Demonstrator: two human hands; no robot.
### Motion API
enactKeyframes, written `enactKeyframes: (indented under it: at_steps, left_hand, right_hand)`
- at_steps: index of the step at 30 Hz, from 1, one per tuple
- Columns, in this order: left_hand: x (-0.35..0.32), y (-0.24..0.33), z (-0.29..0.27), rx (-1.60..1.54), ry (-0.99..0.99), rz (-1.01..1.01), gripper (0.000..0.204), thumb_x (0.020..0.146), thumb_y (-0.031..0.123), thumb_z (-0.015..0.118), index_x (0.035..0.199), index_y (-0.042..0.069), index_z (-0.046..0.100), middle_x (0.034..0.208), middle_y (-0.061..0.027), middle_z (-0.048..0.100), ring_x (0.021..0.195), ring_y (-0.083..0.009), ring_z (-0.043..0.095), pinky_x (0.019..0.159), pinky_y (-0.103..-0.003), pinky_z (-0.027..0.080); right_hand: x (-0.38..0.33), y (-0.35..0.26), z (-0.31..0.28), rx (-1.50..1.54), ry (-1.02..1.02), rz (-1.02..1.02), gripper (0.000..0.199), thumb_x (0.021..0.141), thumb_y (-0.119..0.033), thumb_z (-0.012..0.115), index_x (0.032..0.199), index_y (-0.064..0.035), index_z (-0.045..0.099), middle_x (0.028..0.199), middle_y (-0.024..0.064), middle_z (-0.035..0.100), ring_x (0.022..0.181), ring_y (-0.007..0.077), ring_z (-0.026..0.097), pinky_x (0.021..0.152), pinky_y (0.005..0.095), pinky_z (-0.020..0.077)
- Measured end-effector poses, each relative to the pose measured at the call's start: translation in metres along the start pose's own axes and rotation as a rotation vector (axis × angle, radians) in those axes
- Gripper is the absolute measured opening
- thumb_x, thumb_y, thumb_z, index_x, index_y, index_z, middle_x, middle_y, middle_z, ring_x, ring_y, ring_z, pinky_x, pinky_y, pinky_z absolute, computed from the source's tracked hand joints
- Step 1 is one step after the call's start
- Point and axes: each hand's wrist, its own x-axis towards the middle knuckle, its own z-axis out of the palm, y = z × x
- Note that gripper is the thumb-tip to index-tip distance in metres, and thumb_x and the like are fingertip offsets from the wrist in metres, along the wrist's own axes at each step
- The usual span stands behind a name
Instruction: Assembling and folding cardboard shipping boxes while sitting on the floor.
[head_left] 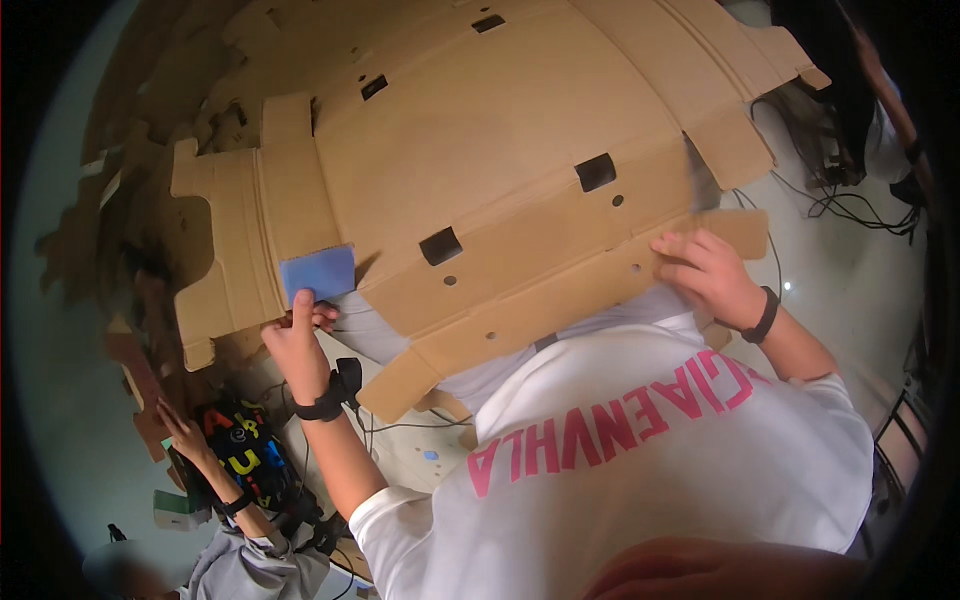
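A large flat brown cardboard box blank with fold lines, rectangular cut-outs and small round holes is spread in front of me, its near flap over my lap. At its left side lies a small blue rectangular piece; whether it is a flap or a separate piece, I cannot tell. My left hand pinches the blue piece's lower edge, thumb on top and the other fingers curled below. My right hand grips the near right flap, bent fingers on its face; the thumb is hidden.
More cut cardboard is piled at the far left. Another person's hand touches cardboard at the lower left, beside a black bag with colourful print. Black cables lie on the pale floor at right.
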Motion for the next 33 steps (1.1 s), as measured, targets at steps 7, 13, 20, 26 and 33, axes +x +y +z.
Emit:
enactKeyframes:
  at_steps: [7,13,20,26,33]
  left_hand:
    - [-0.010,0.016,0.035,-0.042,0.197,-0.066,0.031,0.099,0.021,0.072,0.081,-0.004,0.065,0.068,-0.0070,0.064,0.055,-0.0134,0.059,0.053,-0.027,0.045]
    - [-0.039,0.022,0.052,0.017,0.258,0.123,0.024,0.097,0.010,0.071,0.112,-0.006,0.063,0.091,-0.0099,0.067,0.060,-0.0152,0.060,0.053,-0.027,0.051]
    - [-0.057,0.005,0.049,-0.111,0.305,0.141,0.019,0.096,0.008,0.071,0.109,-0.004,0.064,0.090,-0.0081,0.066,0.059,-0.0123,0.054,0.050,-0.025,0.044]
    - [-0.061,0.001,0.045,-0.116,0.296,0.177,0.015,0.096,0.009,0.071,0.104,-0.003,0.066,0.088,-0.0072,0.067,0.061,-0.0118,0.055,0.052,-0.025,0.045]
    - [-0.063,0.022,0.053,-0.001,0.245,0.261,0.017,0.095,0.003,0.071,0.107,-0.007,0.064,0.089,-0.0089,0.068,0.066,-0.0134,0.062,0.055,-0.026,0.053]
  right_hand:
    - [-0.005,0.026,-0.007,0.396,0.048,0.127,0.016,0.088,0.002,0.068,0.103,-0.0023,0.068,0.126,0.0118,0.068,0.100,0.0264,0.066,0.084,0.0366,0.0547]
    - [0.008,0.060,-0.018,1.301,0.473,0.950,0.032,0.102,-0.007,0.059,0.131,0.0046,0.051,0.109,0.0126,0.065,0.093,0.0194,0.071,0.079,0.0293,0.0594]
    - [0.031,0.091,-0.026,1.195,0.556,0.808,0.032,0.105,-0.022,0.061,0.128,-0.0019,0.053,0.108,0.0088,0.065,0.086,0.0138,0.069,0.071,0.0247,0.0558]
    - [0.061,0.106,-0.043,1.391,0.733,0.822,0.030,0.099,-0.027,0.071,0.114,-0.0042,0.058,0.089,-0.0012,0.058,0.066,0.0051,0.053,0.052,0.0204,0.0385]
    - [0.095,0.082,-0.029,0.651,0.963,0.627,0.029,0.089,-0.023,0.083,0.100,-0.0007,0.068,0.076,-0.0062,0.059,0.059,0.0043,0.043,0.052,0.0217,0.0338]
